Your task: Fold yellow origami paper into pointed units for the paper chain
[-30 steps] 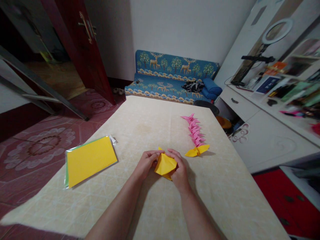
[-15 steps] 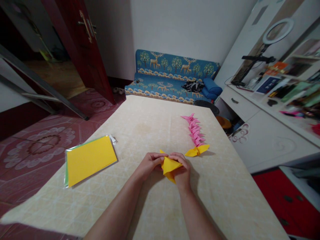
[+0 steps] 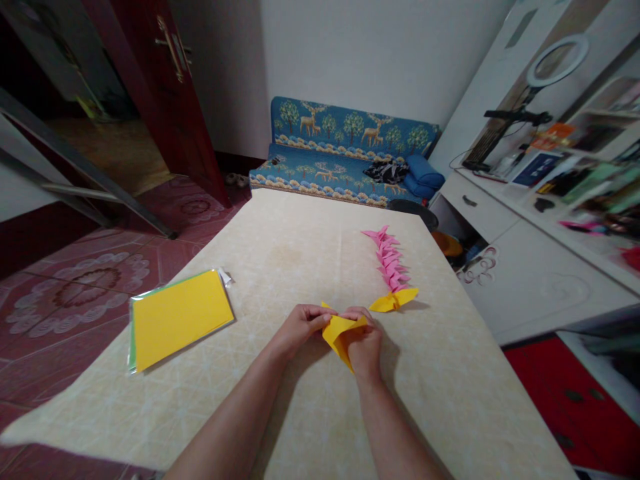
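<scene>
Head camera: close above table [image 3: 295, 230], facing forward and down toward sofa [image 3: 345, 157]; far-right detail seems smeared.

Blue deer-and-tree sofa [image 3: 330, 177] against a pale wall [image 3: 370, 53], a dark red door [image 3: 150, 100] standing open on the left.
A crumpled black-and-white cloth [image 3: 387, 172] lies on the seat beside a blue cushion [image 3: 424, 172]; a pair of shoes [image 3: 237, 180] sits on the patterned red floor tiles [image 3: 95, 290] near the door's foot, with a grey metal frame [image 3: 80, 193] leaning farther left. On the right, a ring light [image 3: 545, 81] rises above a cluttered white cabinet [image 3: 545, 267].
</scene>
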Demonstrator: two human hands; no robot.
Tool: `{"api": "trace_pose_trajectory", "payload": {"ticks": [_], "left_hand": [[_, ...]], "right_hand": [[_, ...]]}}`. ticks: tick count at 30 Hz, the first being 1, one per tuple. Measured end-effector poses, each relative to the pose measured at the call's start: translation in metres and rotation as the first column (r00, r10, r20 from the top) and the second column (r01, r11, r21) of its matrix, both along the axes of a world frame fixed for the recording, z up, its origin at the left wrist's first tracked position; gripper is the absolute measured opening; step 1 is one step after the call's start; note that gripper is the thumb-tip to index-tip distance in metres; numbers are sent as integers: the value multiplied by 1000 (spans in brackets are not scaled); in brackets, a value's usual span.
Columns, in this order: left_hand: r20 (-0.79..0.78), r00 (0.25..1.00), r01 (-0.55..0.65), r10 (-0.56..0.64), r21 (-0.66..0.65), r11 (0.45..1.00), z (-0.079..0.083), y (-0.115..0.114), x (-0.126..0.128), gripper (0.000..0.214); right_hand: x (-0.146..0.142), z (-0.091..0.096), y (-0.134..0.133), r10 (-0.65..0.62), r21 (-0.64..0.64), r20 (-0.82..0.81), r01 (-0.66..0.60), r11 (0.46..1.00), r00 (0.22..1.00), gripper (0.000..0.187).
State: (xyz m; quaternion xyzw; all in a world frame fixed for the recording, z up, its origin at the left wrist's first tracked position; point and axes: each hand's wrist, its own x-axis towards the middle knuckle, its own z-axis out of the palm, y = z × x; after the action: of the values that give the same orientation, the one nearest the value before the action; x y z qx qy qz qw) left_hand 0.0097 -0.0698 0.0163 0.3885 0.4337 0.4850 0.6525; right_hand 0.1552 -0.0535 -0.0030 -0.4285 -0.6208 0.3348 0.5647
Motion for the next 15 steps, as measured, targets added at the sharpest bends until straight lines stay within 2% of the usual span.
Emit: {"api": "trace_pose_trajectory", "payload": {"ticks": [9, 15], "left_hand": [[151, 982, 118, -113, -21, 993, 1, -3, 1, 57], [158, 985, 74, -68, -35, 997, -2, -2, 1, 53]], "right_hand": [[3, -5, 2, -23, -37, -14, 23, 999, 1000, 14], [1, -2, 0, 13, -75, -42, -16, 997, 999, 16]]}}
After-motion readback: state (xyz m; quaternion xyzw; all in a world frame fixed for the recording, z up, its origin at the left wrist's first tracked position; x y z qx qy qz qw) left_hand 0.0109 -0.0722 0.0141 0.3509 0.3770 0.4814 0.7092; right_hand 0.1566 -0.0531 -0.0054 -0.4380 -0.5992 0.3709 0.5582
